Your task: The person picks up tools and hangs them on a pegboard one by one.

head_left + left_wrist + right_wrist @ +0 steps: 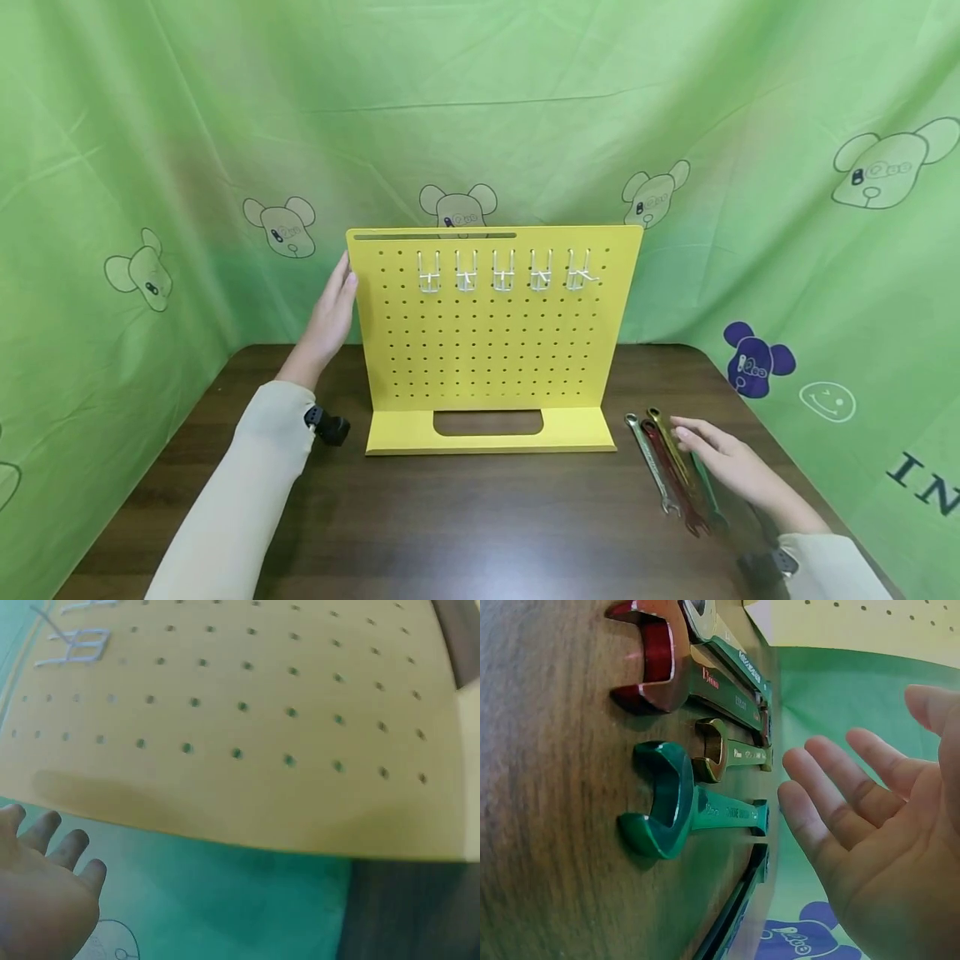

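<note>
A yellow pegboard (487, 350) stands upright on its folded base, with several white metal hooks (503, 271) in a row near its top. My left hand (330, 312) is at the board's upper left edge with its fingers extended; whether they touch it I cannot tell. Over the wrenches at the right, my right hand (723, 467) hovers with loosely bent fingers and holds nothing. Below it lie a silver wrench (651, 462), a red wrench (675, 479), a gold wrench (670, 446) and a green wrench (676, 806). Another dark wrench (739, 907) shows in the right wrist view.
Everything stands on a dark wooden table (480, 517). Green cloth (480, 100) printed with bear heads hangs behind and on both sides. A black wrist camera (330, 427) sits on the left sleeve.
</note>
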The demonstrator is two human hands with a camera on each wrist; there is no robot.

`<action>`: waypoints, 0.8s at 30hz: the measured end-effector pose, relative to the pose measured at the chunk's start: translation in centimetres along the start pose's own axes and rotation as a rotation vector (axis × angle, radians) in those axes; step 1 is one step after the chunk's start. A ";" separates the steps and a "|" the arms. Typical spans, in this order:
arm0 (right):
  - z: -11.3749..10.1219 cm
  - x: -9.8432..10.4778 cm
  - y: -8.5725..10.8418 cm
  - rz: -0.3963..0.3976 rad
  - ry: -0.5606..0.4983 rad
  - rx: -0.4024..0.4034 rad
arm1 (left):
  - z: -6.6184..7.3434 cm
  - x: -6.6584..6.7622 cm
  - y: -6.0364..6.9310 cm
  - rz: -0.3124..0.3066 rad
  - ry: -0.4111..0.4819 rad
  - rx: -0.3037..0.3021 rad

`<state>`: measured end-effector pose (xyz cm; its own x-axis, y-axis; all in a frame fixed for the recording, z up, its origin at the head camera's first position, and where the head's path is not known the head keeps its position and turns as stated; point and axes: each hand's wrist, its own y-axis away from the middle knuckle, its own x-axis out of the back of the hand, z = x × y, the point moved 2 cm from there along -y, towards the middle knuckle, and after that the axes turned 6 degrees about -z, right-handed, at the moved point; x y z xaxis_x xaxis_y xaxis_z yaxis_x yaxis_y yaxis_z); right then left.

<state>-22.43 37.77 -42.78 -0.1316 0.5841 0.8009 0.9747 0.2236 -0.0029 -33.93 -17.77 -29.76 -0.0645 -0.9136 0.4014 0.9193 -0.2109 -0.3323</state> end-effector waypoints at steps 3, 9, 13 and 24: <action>0.1 0.0 0.1 -0.001 -0.007 0.019 | 0.7 0.3 -0.6 0.052 0.022 -0.002; 0.1 0.1 0.0 -0.019 -0.037 0.023 | 1.6 1.2 -1.6 0.176 0.049 -0.024; 0.0 0.0 -0.1 -0.025 -0.029 -0.008 | 2.3 1.7 -2.2 0.251 0.036 -0.046; 0.3 -0.8 -0.6 -0.058 -0.111 -0.028 | 3.2 1.8 -3.0 0.360 -0.035 -0.123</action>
<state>-22.93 37.44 -43.62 -0.2051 0.6540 0.7282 0.9695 0.2379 0.0594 -35.52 -17.69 -25.30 0.2694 -0.9250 0.2680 0.8273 0.0797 -0.5561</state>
